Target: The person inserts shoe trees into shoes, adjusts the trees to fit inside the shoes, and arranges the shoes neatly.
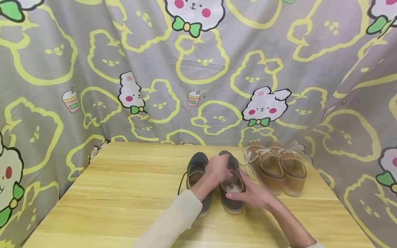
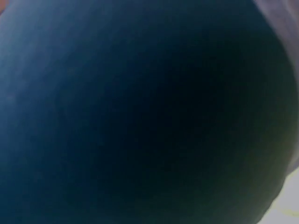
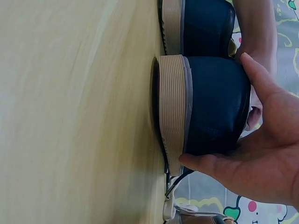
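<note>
A pair of dark blue lace-up shoes with ribbed tan soles is at the middle of the table, toes pointing away. My left hand [image 1: 218,168] reaches across the left shoe [image 1: 198,158] to the right shoe [image 1: 232,204], its curled fingers gripping at the tongue and laces; the fingertips are partly hidden. On that shoe's right side, my right hand [image 3: 273,140] holds the heel end, thumb at the collar and a finger along the sole's edge. A dark blue surface [image 2: 140,112] fills most of the left wrist view at very close range.
A pair of brown shoes [image 1: 294,168] with white laces stands to the right of the blue pair. The wooden table [image 1: 124,193] ends at a grey curtain [image 1: 161,62] printed with cartoon animals, which also hangs along both sides.
</note>
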Motion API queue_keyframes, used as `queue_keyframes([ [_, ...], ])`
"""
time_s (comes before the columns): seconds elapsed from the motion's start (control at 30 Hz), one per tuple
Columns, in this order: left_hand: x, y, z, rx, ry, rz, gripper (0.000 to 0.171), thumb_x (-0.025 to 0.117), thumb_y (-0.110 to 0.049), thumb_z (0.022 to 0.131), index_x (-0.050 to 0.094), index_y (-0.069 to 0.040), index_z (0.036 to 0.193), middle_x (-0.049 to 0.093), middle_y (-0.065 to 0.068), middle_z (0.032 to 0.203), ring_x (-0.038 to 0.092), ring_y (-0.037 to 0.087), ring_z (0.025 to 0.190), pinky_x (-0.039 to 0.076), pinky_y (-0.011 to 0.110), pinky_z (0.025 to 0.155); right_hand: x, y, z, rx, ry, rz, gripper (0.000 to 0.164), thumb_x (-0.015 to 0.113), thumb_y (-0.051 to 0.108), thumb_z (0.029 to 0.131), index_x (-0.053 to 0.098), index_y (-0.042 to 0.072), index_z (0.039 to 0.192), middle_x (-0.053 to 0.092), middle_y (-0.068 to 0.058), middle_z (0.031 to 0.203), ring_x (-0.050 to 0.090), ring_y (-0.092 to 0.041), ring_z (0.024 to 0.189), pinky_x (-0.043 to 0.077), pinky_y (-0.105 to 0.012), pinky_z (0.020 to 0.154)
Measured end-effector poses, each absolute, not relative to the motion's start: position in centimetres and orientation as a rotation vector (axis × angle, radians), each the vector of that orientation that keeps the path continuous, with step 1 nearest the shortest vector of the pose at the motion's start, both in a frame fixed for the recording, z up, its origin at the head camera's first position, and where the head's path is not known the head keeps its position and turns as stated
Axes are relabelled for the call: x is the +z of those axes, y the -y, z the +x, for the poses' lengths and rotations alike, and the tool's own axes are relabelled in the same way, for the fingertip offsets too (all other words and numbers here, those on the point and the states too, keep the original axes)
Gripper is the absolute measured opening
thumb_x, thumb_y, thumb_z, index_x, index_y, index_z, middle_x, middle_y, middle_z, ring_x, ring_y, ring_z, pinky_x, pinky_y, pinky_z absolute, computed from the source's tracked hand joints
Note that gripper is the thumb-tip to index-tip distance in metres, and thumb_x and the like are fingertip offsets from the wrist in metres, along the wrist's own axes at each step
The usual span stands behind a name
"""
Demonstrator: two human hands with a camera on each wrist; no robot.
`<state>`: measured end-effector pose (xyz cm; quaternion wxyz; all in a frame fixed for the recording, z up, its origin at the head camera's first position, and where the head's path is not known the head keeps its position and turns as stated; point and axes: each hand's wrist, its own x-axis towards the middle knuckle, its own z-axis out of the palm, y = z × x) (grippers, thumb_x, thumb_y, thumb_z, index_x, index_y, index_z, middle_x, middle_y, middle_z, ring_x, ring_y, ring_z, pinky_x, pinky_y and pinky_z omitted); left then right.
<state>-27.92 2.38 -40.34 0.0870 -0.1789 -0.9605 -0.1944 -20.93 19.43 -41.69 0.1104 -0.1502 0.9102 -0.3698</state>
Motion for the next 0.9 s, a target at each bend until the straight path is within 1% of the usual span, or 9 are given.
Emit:
queue_keyframes([
  [0.07,-40.4,-2.5,-27.9,-0.583,2.866,-0.523,0.049,0.088,-0.027,0.072,0.070,-0.013,0.115,0.075,0.004,0.098,0.071,0.018,0.084,0.057,0.028,0.065,-41.7,-19.5,-21.0,-1.087,-2.678,-0.442,0.114,0.072,0.059,0.087,-0.001,0.017,0.165,0.013,-0.018,0.169,0.034,-0.041,0.147,0.037,-0.059,0.112],
  [0.23,-40.2,-2.9,-28.0,-0.539,2.866,-0.506,0.042,0.088,-0.025,0.073,0.072,-0.013,0.110,0.076,0.002,0.094,0.071,0.016,0.081,0.057,0.026,0.065,-41.7,-19.6,-21.1,-1.109,-2.660,-0.462,0.117,0.074,0.057,0.086,-0.002,0.017,0.165,0.012,-0.019,0.169,0.028,-0.042,0.150,0.033,-0.059,0.115],
  [0.37,-40.1,-3.1,-28.0,-0.495,2.861,-0.494,0.041,0.088,-0.025,0.075,0.074,-0.014,0.111,0.077,0.002,0.097,0.073,0.018,0.087,0.059,0.028,0.071,-41.7,-19.6,-21.2,-1.116,-2.657,-0.467,0.118,0.075,0.057,0.085,-0.002,0.018,0.165,0.013,-0.019,0.169,0.029,-0.042,0.149,0.033,-0.059,0.115],
  [0.47,-40.1,-3.2,-28.0,-0.496,2.856,-0.496,0.039,0.087,-0.024,0.076,0.074,-0.014,0.111,0.077,0.002,0.099,0.073,0.018,0.089,0.059,0.028,0.072,-41.8,-19.5,-21.2,-1.120,-2.662,-0.467,0.119,0.076,0.057,0.084,-0.003,0.017,0.164,0.013,-0.019,0.169,0.031,-0.041,0.149,0.033,-0.057,0.115],
  [0.63,-40.2,-3.4,-28.2,-0.463,2.841,-0.511,0.032,0.083,-0.017,0.075,0.076,-0.015,0.106,0.078,0.000,0.094,0.073,0.015,0.083,0.059,0.026,0.066,-41.9,-19.4,-21.2,-1.123,-2.669,-0.473,0.120,0.076,0.057,0.084,-0.003,0.015,0.164,0.011,-0.018,0.170,0.031,-0.039,0.149,0.033,-0.056,0.115],
  [0.73,-40.3,-3.4,-28.3,-0.438,2.835,-0.519,0.028,0.080,-0.012,0.075,0.077,-0.015,0.103,0.078,-0.001,0.090,0.073,0.013,0.079,0.057,0.025,0.062,-41.9,-19.3,-21.2,-1.123,-2.667,-0.468,0.120,0.076,0.057,0.084,-0.003,0.015,0.164,0.011,-0.017,0.170,0.033,-0.038,0.148,0.035,-0.055,0.114],
  [0.9,-40.3,-3.5,-28.4,-0.412,2.828,-0.526,0.022,0.078,-0.011,0.076,0.076,-0.015,0.098,0.077,-0.001,0.089,0.073,0.013,0.078,0.057,0.026,0.061,-41.9,-19.2,-21.1,-1.123,-2.664,-0.454,0.120,0.076,0.057,0.084,-0.004,0.015,0.164,0.010,-0.018,0.170,0.034,-0.040,0.147,0.035,-0.055,0.114],
])
